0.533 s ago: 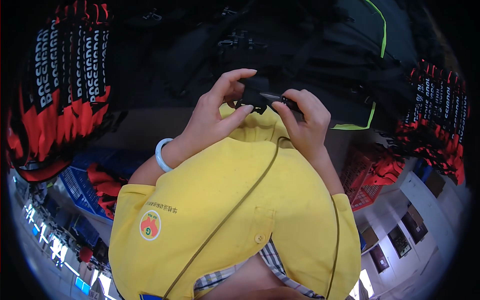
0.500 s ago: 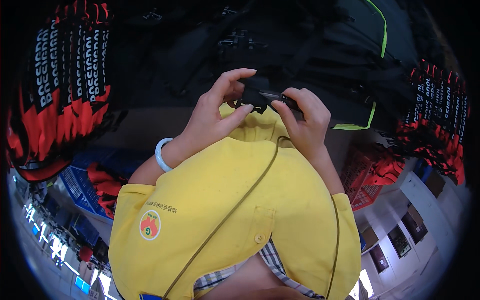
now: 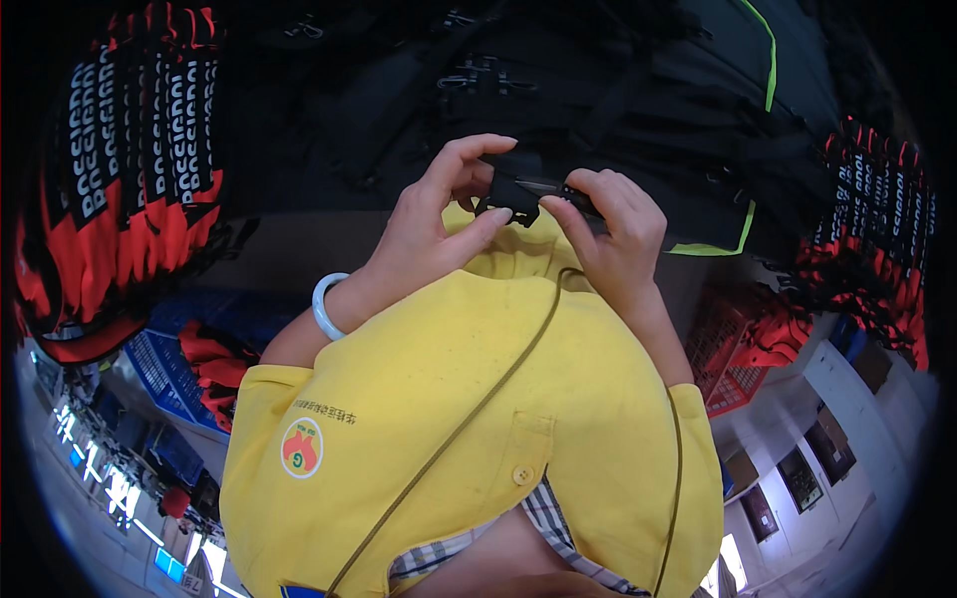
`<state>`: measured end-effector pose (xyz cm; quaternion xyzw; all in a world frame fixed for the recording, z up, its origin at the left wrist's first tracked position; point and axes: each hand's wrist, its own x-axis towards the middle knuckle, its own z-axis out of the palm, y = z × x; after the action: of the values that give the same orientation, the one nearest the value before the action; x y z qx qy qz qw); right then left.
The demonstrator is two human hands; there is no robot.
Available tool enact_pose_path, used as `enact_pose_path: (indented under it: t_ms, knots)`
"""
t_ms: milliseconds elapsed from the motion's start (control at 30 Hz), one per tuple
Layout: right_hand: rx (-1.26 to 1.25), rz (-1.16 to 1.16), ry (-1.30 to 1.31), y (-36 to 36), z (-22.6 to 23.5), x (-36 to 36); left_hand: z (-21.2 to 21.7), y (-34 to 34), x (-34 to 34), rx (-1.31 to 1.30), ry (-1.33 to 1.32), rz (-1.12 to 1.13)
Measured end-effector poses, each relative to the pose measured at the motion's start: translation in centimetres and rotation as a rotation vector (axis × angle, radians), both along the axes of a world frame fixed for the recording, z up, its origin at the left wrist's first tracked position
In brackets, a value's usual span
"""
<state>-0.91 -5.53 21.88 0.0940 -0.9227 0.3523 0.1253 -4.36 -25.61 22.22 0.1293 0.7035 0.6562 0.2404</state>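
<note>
Both hands pinch a small black buckle (image 3: 518,194): left hand (image 3: 439,234) fingers curl around its left edge, right hand (image 3: 613,224) fingers grip its right. Black bags (image 3: 598,90) crowd just beyond the fingertips; a yellow shirt (image 3: 469,419) lies below.

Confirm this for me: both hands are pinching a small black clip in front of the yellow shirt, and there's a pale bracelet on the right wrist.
One detail is wrong. The pale bracelet sits on the left wrist, not the right, as the head view shows. The rest holds: the left hand and the right hand both pinch the small black clip in front of the yellow shirt.
</note>
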Motion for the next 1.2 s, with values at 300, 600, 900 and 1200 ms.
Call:
enact_pose_path:
  t_ms: [300, 600, 900, 1200]
  knots:
    - [-0.047, -0.049, -0.011, 0.2, -0.5, 0.5, 0.1, 0.3, -0.2, -0.002, 0.004, -0.005]
    - [-0.502, -0.214, -0.401, 0.5, -0.6, 1.1, 0.0, 0.6, -0.1, -0.013, 0.04, 0.004]
    - [-0.157, -0.106, -0.157, 0.2, -0.3, 0.7, -0.3, 0.8, 0.0, -0.007, 0.04, 0.029]
    - [-0.038, -0.046, -0.06, 0.5, -0.2, 0.3, -0.3, 0.7, 0.0, 0.007, 0.009, 0.037]
